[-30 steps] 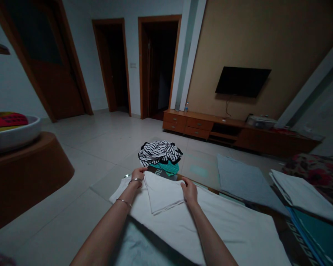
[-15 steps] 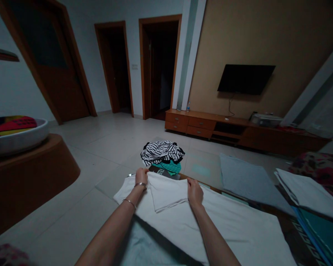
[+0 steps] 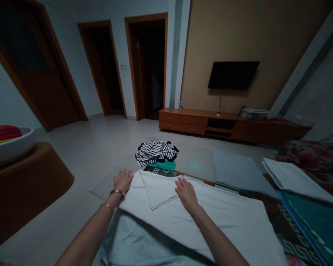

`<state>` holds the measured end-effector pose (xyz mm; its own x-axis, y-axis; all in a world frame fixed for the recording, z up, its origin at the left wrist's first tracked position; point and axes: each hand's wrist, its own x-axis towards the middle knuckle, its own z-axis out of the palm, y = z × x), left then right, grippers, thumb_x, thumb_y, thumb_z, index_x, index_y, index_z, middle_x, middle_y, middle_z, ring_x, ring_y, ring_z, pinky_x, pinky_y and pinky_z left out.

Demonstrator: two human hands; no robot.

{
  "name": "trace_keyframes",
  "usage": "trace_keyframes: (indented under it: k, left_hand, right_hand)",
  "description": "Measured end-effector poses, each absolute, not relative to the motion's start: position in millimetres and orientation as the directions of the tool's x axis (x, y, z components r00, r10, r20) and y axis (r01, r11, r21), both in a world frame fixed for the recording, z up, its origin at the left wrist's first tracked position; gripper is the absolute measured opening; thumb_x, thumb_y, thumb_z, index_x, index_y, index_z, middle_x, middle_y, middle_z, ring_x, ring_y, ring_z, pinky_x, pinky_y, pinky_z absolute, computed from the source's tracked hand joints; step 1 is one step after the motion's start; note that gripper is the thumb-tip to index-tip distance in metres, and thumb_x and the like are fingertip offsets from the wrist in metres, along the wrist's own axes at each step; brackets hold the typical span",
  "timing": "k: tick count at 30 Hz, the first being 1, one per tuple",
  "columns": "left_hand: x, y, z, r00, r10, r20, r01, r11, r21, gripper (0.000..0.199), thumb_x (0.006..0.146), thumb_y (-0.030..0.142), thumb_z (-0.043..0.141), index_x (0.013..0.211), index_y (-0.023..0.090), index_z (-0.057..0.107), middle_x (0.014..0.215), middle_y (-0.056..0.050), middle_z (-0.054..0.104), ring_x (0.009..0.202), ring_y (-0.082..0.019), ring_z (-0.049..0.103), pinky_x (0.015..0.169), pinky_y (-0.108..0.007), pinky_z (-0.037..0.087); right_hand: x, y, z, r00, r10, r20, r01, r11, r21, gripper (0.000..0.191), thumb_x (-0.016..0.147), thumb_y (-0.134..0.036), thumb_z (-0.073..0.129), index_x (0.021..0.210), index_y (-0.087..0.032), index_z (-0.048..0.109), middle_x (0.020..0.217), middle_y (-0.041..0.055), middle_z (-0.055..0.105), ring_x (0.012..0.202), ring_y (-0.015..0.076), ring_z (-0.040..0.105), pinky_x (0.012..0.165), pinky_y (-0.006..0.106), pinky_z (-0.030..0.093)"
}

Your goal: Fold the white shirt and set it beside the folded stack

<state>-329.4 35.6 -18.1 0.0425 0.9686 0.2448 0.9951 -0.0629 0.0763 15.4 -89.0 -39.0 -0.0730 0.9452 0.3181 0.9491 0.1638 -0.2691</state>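
My left arm and right arm are bare and reach forward from the bottom of my view, angling in toward each other. My left hand is open and palm down, its fingers spread and pointing away from me. A metal bangle sits at my left wrist, with a thinner bracelet further down the forearm. My right hand lies open and flat, lower in view, its fingers angled inward toward my left hand
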Motion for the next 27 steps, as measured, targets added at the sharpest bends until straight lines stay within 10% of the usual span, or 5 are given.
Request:
trace_keyframes:
  k: [12, 17, 23, 27]
  left_hand:
    - [-301, 35, -2, 0.157, 0.943, 0.293, 0.977, -0.191, 0.091, 0.033, 0.085, 0.022, 0.047, 0.116, 0.02, 0.059, 0.122, -0.01, 0.055, 0.116, -0.026, 0.044, 0.094, -0.04, 0.034]
    - [-281, 73, 0, 0.219, 0.959, 0.178, 0.963, -0.241, 0.119, 0.027, 0.08, 0.021, 0.052, 0.103, 0.024, 0.066, 0.112, -0.007, 0.06, 0.108, -0.024, 0.051, 0.084, -0.032, 0.04]
    - [-268, 95, -3, 0.104, 0.98, 0.169, 0.989, -0.12, 0.088, 0.03, 0.085, 0.022, 0.042, 0.104, 0.017, 0.064, 0.109, -0.014, 0.059, 0.106, -0.03, 0.051, 0.08, -0.038, 0.042]
    - [-263, 96, -5, 0.086, 0.979, 0.184, 0.991, -0.102, 0.082, 0.033, 0.087, 0.023, 0.039, 0.11, 0.015, 0.061, 0.114, -0.015, 0.057, 0.109, -0.03, 0.049, 0.085, -0.041, 0.042]
  right_hand:
    - [-61, -189, -9, -0.243, 0.88, 0.409, 0.817, 0.413, -0.403, 0.009, 0.081, -0.022, 0.066, 0.088, -0.02, 0.059, 0.1, 0.0022, 0.06, 0.094, 0.0189, 0.05, 0.08, 0.032, 0.041]
    - [-72, -209, -9, -0.275, 0.891, 0.36, 0.846, 0.402, -0.35, 0.041, 0.069, -0.038, 0.078, 0.098, -0.021, 0.054, 0.106, 0.0021, 0.057, 0.096, 0.0206, 0.048, 0.079, 0.033, 0.042]
    - [-68, -209, -12, -0.312, 0.874, 0.372, 0.879, 0.414, -0.236, 0.019, 0.088, -0.024, 0.058, 0.105, -0.02, 0.054, 0.104, 0.0036, 0.059, 0.098, 0.02, 0.05, 0.08, 0.033, 0.044]
    - [-63, -217, -7, -0.327, 0.869, 0.37, 0.811, 0.459, -0.363, 0.037, 0.082, -0.039, 0.066, 0.112, -0.021, 0.055, 0.114, 0.0049, 0.059, 0.106, 0.0214, 0.05, 0.087, 0.034, 0.045]
